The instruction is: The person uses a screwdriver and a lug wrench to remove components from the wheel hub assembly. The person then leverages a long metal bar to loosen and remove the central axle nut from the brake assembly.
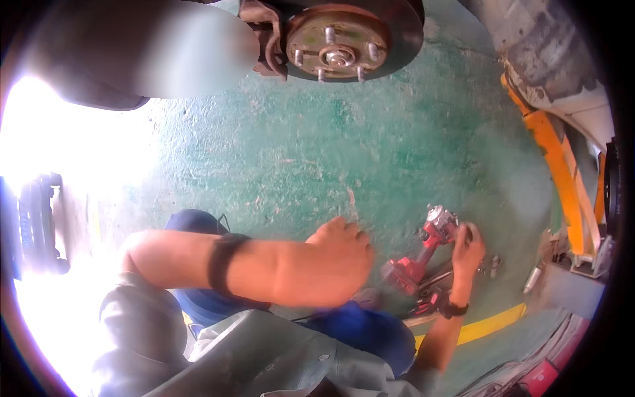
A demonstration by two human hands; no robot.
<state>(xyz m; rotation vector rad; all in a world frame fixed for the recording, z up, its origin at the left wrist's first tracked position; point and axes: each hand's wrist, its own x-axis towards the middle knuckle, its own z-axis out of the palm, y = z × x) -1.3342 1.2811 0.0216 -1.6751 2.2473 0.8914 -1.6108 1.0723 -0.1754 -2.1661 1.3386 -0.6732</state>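
Observation:
My right hand (468, 248) is low on the right, its fingers closed about the rear of a red and silver cordless impact wrench (428, 243). The wrench's square drive end points away from me, and its red battery base is nearer my knees. My left hand (344, 255) hovers in front of my body, its fingers curled in; whether anything lies inside them is hidden. Ahead at the top is a wheel hub (338, 49) with several bare studs, set against a brake disc (407, 40). A rusty caliper bracket (268, 40) sits on the disc's left side.
Hand tools (433, 284) lie on the green floor (291, 145) beside the wrench. A silver cylinder (532, 278) is farther right. An orange lift arm or stand (555, 175) rises at the right under the car body (536, 49). A yellow line (493, 325) crosses the floor.

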